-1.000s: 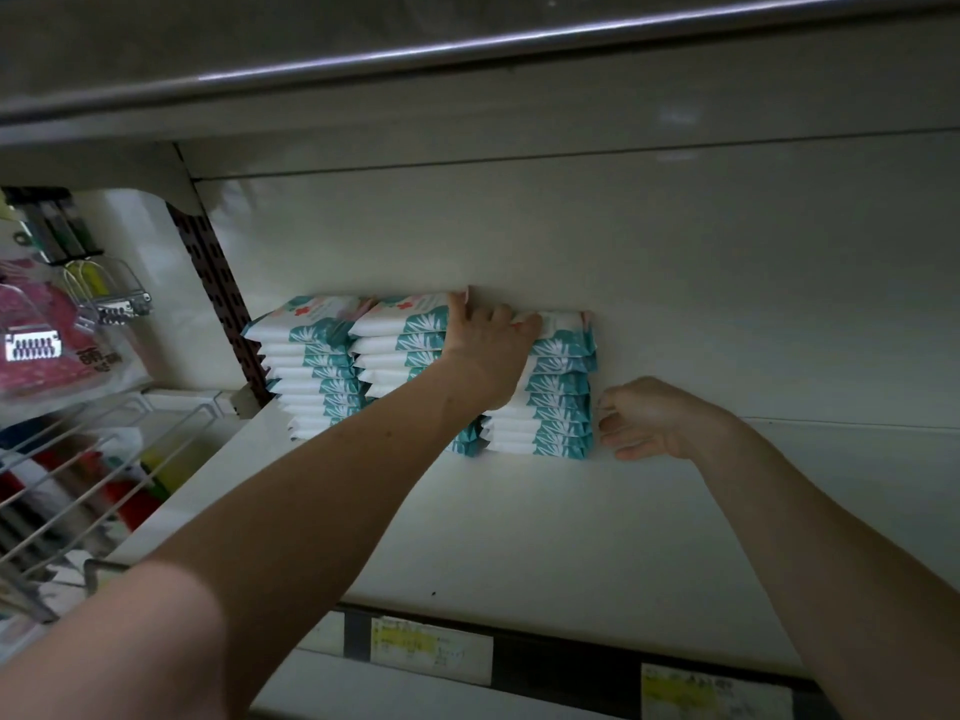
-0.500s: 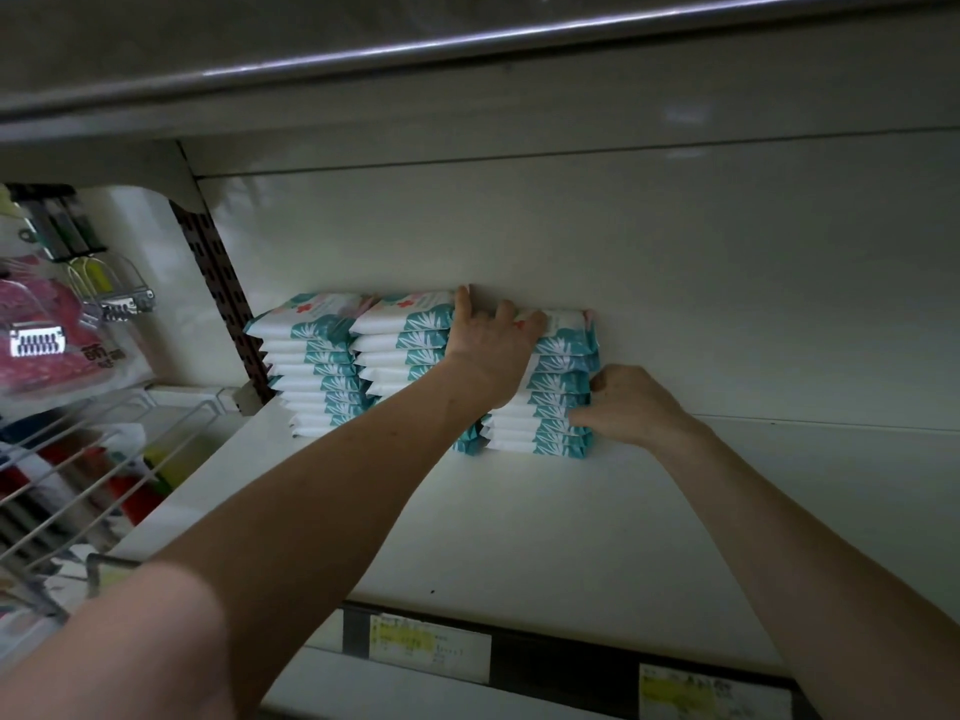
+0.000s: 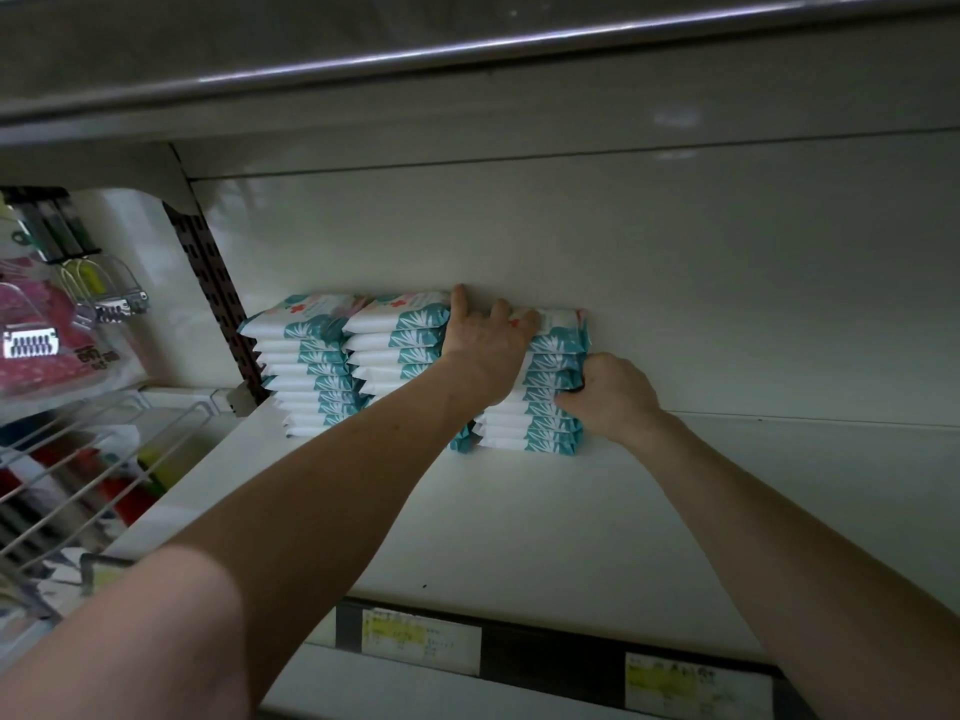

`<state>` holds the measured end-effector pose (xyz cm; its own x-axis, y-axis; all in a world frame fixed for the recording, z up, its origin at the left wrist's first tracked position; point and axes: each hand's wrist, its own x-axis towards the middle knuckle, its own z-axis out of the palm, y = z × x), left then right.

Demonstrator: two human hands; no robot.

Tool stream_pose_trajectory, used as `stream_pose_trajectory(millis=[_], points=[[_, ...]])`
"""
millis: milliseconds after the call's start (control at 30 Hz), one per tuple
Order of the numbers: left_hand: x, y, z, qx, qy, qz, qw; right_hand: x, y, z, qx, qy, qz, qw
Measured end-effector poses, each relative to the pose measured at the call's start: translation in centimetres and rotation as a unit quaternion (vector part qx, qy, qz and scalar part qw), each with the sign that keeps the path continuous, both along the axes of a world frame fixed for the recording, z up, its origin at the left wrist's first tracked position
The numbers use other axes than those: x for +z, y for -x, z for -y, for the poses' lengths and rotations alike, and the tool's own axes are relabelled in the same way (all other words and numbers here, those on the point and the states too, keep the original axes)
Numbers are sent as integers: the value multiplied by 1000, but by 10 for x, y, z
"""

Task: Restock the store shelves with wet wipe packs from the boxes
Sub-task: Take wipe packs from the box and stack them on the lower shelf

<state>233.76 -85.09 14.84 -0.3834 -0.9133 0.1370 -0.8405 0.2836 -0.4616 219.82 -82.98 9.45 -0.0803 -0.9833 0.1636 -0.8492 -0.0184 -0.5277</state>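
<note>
At the back of the shelf, against the rear wall, I am squaring up the right stack of wipe packs. It is standing just beside the middle stack and the left stack; my forearm is hiding the seam, so I cannot tell whether they are touching.

My left grip is lying wide and flat, fingers spread over the top pack and pressing down. My right grip is curling narrow round the stack's right end about halfway up, thumb on the front edges and fingers wrapping the side.

By my reading, the placing step is nearly finishing: the packs are sitting on the shelf and I am only tidying them. The next move is calling for an easy release, both grips coming away without dragging the loose top packs, then a reach for the boxes, which are not showing here. Bare shelf is lying to the right, so the next stack is probably going there.
</note>
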Motion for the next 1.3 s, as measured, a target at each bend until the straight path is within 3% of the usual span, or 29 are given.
stream_pose_trajectory(millis=[200,433,533,600,733,833,933,1067,1200,1300], points=[[1,0,-2,29,-1,-1,1000,0,-6,-9,-36,38,-24,998],[8,2,-1,59,-26,5,998,19,2,-14,-17,-29,-71,997],[9,5,-2,64,-25,12,998,34,5,-27,-28,51,-122,991],[10,8,-3,71,-19,3,997,40,-2,-31,4,97,-91,991],[13,13,-10,71,14,-13,997,44,-9,-26,65,29,-69,995],[16,11,-19,68,23,-37,997,50,-3,-32,64,30,-61,996],[18,14,-36,67,51,-137,987,55,4,-48,49,58,5,997],[11,31,-69,53,32,-368,928,50,12,-75,19,79,120,989],[-12,40,-105,42,12,-575,817,34,18,-106,-15,63,195,979],[-30,47,-130,52,-21,-656,752,19,25,-137,-43,49,235,970]])
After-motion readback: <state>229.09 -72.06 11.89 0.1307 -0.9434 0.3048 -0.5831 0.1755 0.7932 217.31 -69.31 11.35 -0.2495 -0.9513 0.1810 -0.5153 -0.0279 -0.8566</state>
